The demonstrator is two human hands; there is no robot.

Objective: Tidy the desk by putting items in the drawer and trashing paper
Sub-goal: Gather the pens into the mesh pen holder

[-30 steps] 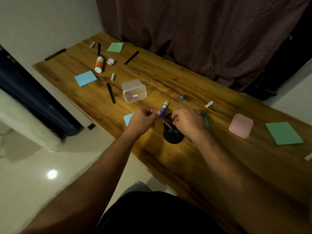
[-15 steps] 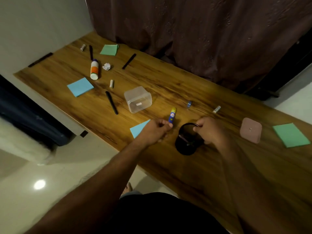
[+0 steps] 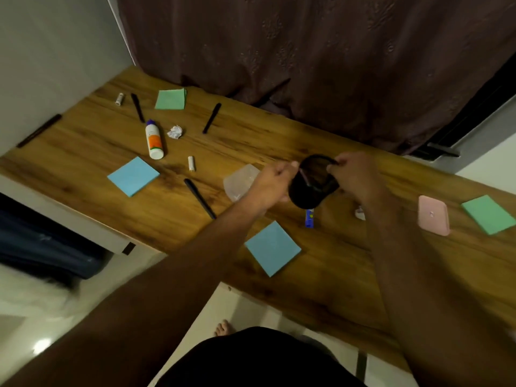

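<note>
A black pen cup [image 3: 303, 195] with a pen inside is held tilted above the wooden desk [image 3: 349, 263]. My right hand [image 3: 353, 174] pinches its far rim. My left hand [image 3: 269, 187] grips its left side, thumb at the rim. A blue glue stick [image 3: 309, 218] lies on the desk just below the cup. A clear plastic container [image 3: 238, 181] sits partly hidden behind my left hand. A crumpled white paper ball [image 3: 175, 132] lies further back on the left.
Blue note pads [image 3: 133, 175] [image 3: 272, 248], green pads [image 3: 171, 99] [image 3: 488, 214], a pink lid [image 3: 433, 215], a white glue bottle [image 3: 154, 140], several black pens [image 3: 199, 198] and small white tubes [image 3: 191, 163] are scattered over the desk. A dark curtain [image 3: 307, 65] hangs behind.
The cup has risen off the desk. My left hand moved from beside the glue stick onto the cup's side, and the view has shifted.
</note>
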